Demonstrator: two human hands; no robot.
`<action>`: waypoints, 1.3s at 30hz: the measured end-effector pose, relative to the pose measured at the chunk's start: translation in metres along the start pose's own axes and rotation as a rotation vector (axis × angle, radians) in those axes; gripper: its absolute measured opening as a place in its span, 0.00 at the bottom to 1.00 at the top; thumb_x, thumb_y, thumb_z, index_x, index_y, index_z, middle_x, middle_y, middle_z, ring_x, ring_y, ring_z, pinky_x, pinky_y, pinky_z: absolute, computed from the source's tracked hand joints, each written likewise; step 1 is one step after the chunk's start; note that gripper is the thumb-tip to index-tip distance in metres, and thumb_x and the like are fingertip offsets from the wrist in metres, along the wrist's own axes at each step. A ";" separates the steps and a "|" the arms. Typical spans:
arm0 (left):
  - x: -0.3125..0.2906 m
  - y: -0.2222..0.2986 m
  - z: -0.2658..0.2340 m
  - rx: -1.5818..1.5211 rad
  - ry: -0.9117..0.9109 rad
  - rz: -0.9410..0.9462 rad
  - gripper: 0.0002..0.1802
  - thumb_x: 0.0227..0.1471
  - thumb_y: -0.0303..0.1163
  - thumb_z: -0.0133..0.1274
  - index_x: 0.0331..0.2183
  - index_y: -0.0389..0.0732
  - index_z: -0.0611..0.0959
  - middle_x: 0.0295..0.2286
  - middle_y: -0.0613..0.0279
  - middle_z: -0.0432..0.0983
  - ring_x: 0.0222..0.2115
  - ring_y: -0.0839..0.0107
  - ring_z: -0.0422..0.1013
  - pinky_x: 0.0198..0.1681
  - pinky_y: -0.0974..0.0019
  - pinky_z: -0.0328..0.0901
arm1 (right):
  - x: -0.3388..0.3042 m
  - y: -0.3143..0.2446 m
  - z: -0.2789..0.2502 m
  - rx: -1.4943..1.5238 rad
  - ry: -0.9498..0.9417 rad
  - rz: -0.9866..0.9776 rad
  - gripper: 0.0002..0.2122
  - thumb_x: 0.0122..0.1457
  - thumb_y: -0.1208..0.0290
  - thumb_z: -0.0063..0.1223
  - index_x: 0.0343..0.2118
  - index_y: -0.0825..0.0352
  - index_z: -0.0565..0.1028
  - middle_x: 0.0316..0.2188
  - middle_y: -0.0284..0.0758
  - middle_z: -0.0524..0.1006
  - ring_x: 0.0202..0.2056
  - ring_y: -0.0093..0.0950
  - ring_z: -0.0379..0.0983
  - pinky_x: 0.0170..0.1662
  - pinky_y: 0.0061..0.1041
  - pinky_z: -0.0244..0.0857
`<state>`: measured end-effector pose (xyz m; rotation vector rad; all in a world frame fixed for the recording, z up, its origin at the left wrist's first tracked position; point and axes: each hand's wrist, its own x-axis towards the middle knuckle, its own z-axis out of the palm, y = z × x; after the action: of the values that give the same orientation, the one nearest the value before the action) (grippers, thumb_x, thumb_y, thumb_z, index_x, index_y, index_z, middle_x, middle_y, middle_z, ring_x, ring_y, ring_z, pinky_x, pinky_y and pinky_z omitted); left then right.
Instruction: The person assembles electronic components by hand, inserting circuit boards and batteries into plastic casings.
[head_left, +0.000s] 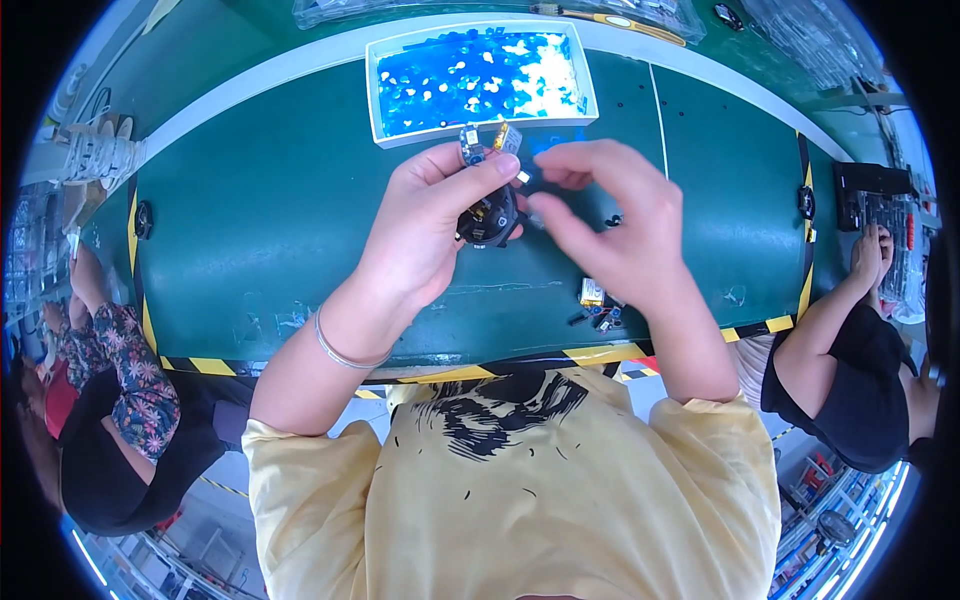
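A round black watch case is held in my left hand, its inner side turned up. My left thumb lies across its upper edge. Beyond the thumb stick out a small silver-and-gold battery and a little circuit board. Just to the right hovers my right hand, its fingers bent and the thumb apart from them. The right thumb tip is blurred, close to the case's right edge. I see nothing clearly held in that hand. Some blue film shows beyond its fingers.
A white box of blue and white small pieces stands beyond my hands. Loose parts with another battery lie near the front edge. Watches lie at the left and right ends of the green table. People sit on both sides.
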<state>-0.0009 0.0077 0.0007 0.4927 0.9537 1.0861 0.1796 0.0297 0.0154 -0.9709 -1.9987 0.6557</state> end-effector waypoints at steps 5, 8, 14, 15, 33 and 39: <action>-0.004 0.002 0.006 -0.024 -0.067 -0.079 0.10 0.54 0.33 0.57 0.34 0.35 0.80 0.28 0.61 0.78 0.25 0.76 0.74 0.26 0.70 0.72 | 0.000 0.000 0.006 -0.040 0.065 -0.145 0.08 0.45 0.78 0.63 0.31 0.66 0.78 0.26 0.33 0.79 0.28 0.31 0.77 0.32 0.26 0.70; -0.004 0.005 0.005 -0.023 -0.089 -0.117 0.09 0.55 0.31 0.55 0.37 0.36 0.80 0.30 0.60 0.78 0.28 0.74 0.75 0.27 0.69 0.73 | -0.001 0.002 0.003 -0.040 0.076 -0.113 0.07 0.45 0.79 0.62 0.30 0.66 0.78 0.26 0.34 0.79 0.27 0.29 0.78 0.31 0.24 0.71; -0.009 0.009 0.008 0.147 -0.160 -0.041 0.19 0.57 0.22 0.44 0.51 0.35 0.72 0.44 0.54 0.74 0.36 0.65 0.77 0.35 0.64 0.77 | 0.000 0.007 -0.003 0.039 0.121 0.177 0.06 0.45 0.81 0.61 0.28 0.68 0.78 0.25 0.34 0.79 0.27 0.23 0.78 0.31 0.21 0.72; -0.009 0.007 0.009 0.147 -0.159 -0.039 0.19 0.57 0.22 0.44 0.51 0.35 0.72 0.44 0.54 0.74 0.36 0.65 0.77 0.35 0.64 0.77 | 0.000 0.008 -0.004 0.085 0.113 0.188 0.06 0.44 0.81 0.61 0.27 0.68 0.78 0.25 0.34 0.78 0.27 0.23 0.77 0.31 0.21 0.71; -0.019 -0.003 0.013 0.153 -0.169 0.116 0.20 0.57 0.20 0.45 0.52 0.32 0.70 0.42 0.57 0.75 0.40 0.70 0.75 0.41 0.64 0.76 | -0.002 0.002 0.011 -0.109 0.157 -0.165 0.08 0.40 0.82 0.62 0.26 0.66 0.77 0.27 0.34 0.76 0.29 0.31 0.74 0.30 0.26 0.69; -0.025 -0.002 0.015 0.176 -0.167 0.168 0.21 0.57 0.20 0.45 0.53 0.32 0.69 0.44 0.55 0.73 0.42 0.70 0.74 0.42 0.63 0.75 | -0.001 0.004 0.014 -0.072 0.180 -0.179 0.07 0.41 0.82 0.62 0.25 0.67 0.77 0.26 0.35 0.75 0.28 0.31 0.73 0.29 0.24 0.67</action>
<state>0.0092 -0.0143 0.0166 0.8079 0.8755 1.0970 0.1701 0.0298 0.0042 -0.8490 -1.9321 0.3869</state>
